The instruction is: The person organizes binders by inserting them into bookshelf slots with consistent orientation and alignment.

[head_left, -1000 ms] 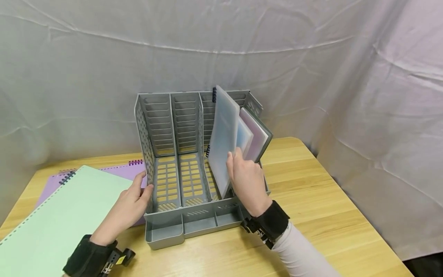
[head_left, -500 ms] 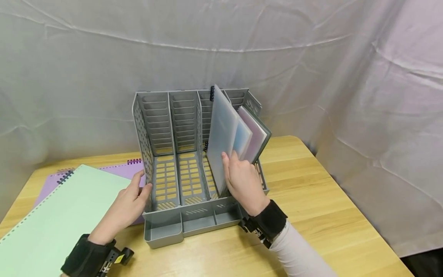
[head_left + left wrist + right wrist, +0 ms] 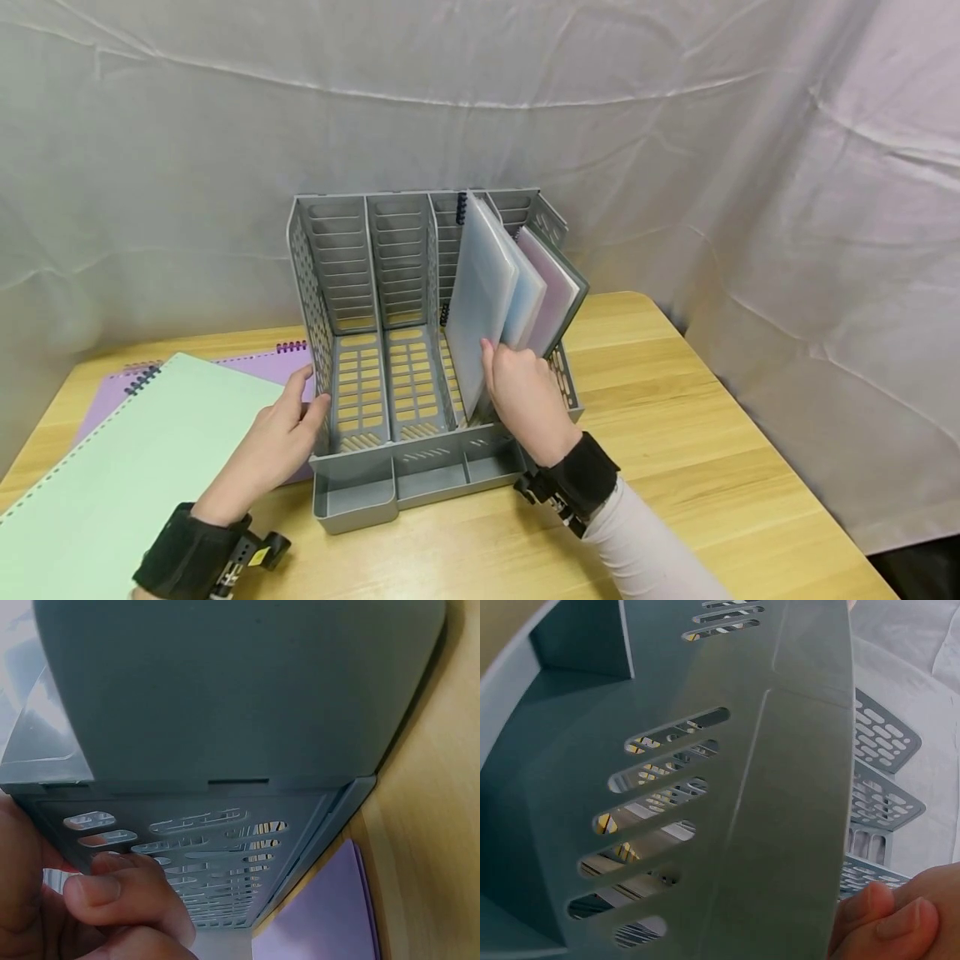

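Note:
A grey plastic desk file organizer [image 3: 408,429] with upright dividers stands on the table. My right hand [image 3: 528,404] pinches the near edge of a spiral notebook with a translucent cover [image 3: 480,292], thumb on its left face. The notebook stands upright in a right-hand compartment, leaning slightly. In the right wrist view, the organizer's slotted front wall hides most of it. Right of it stand a bluish notebook [image 3: 528,296], a purple one [image 3: 551,300] and a dark-covered one [image 3: 576,304]. My left hand [image 3: 273,442] grips the near edge of the organizer's perforated left side wall [image 3: 202,859].
A large pale green spiral notebook [image 3: 142,467] lies flat on the left, over purple notebooks [image 3: 262,367]. Small open trays [image 3: 360,500] run along the organizer's front. A grey curtain [image 3: 450,67] hangs behind the wooden table [image 3: 690,467].
The translucent notebook has gone down a little and settled further into the compartment, its near edge closer to the bluish notebook. My right hand has moved slightly left with it. The left hand stays put.

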`<state>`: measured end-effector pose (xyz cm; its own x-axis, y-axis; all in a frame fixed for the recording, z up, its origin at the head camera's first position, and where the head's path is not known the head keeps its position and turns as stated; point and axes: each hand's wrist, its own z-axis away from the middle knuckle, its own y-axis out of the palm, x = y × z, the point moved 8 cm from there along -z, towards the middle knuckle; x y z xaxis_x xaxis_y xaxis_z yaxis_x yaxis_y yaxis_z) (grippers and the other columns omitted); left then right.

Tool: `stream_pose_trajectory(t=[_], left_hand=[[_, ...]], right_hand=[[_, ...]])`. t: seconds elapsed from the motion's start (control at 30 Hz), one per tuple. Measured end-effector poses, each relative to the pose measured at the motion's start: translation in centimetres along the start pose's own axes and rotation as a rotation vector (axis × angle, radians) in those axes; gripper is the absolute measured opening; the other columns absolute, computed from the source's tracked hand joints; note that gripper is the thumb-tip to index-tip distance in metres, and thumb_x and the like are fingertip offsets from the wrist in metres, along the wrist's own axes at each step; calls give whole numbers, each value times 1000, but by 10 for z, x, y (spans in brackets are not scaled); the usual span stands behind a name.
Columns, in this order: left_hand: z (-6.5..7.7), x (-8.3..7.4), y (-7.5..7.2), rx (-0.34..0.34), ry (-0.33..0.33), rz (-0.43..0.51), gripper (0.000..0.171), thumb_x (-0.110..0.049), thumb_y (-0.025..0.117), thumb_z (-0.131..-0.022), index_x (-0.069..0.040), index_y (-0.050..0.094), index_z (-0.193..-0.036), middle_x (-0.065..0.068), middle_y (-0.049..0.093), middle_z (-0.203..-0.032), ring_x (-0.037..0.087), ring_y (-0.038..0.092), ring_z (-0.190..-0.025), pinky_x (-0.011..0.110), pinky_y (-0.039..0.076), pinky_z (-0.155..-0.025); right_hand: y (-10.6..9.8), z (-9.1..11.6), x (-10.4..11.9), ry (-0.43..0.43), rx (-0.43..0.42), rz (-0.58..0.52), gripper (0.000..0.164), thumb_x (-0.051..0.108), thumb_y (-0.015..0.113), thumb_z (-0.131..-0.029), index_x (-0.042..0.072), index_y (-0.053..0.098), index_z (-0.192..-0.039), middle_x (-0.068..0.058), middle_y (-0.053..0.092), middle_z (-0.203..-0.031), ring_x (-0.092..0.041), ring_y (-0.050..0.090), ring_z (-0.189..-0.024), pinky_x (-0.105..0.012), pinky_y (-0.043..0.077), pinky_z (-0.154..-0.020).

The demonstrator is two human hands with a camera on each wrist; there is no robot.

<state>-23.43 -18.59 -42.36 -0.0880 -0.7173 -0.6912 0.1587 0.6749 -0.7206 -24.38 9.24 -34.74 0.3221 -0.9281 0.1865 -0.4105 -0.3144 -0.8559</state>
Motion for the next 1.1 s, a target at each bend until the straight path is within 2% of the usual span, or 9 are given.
stream_pose_trajectory(t=[0.13, 0.33, 0.53, 0.73, 0.93, 1.1], left_hand=[[0, 0, 0, 3, -4, 3, 68, -34, 35, -118, 7, 13, -167, 42, 48, -154, 57, 60, -133, 70, 54, -102], [0, -1, 0, 4, -2, 6, 68, -33, 36, -118, 7, 13, -167, 41, 46, -155, 57, 59, -134, 70, 54, -102], [0, -1, 0, 6, -2, 3, 68, -33, 36, -118, 7, 13, -167, 41, 47, -155, 57, 59, -134, 69, 54, -102], [0, 0, 0, 6, -2, 3, 68, -34, 35, -118, 6, 13, -168, 41, 47, -155, 57, 59, -134, 70, 54, -102], [0, 0, 0, 0, 2, 3, 67, -34, 36, -118, 6, 14, -167, 41, 49, -153, 57, 59, -134, 70, 54, -102], [0, 0, 0, 1, 1, 2, 67, -34, 36, -118, 6, 14, -167, 41, 48, -154, 57, 59, -134, 70, 53, -102]], right_hand=[[5, 2, -3, 27, 28, -11, 53, 26, 45, -117, 14, 45, -66, 3, 34, -55, -18, 46, -43, -29, 32, -39], [8, 3, -7, 46, 58, -24, 56, 30, 44, -118, 16, 42, -63, 2, 35, -54, -21, 51, -45, -33, 35, -41], [9, 3, -13, 66, 95, -39, 61, 33, 44, -117, 20, 34, -58, 6, 26, -56, -18, 44, -43, -29, 30, -42], [8, 4, -17, 87, 103, -49, 63, 37, 49, -115, 21, 32, -57, 6, 28, -54, -16, 45, -43, -28, 31, -40], [6, 4, -19, 72, 121, -75, 64, 38, 51, -115, 21, 33, -55, 10, 22, -54, -11, 36, -42, -25, 28, -41], [2, 5, -22, 79, 117, -86, 64, 39, 53, -114, 21, 36, -55, 10, 26, -54, -11, 40, -44, -26, 33, -43]])
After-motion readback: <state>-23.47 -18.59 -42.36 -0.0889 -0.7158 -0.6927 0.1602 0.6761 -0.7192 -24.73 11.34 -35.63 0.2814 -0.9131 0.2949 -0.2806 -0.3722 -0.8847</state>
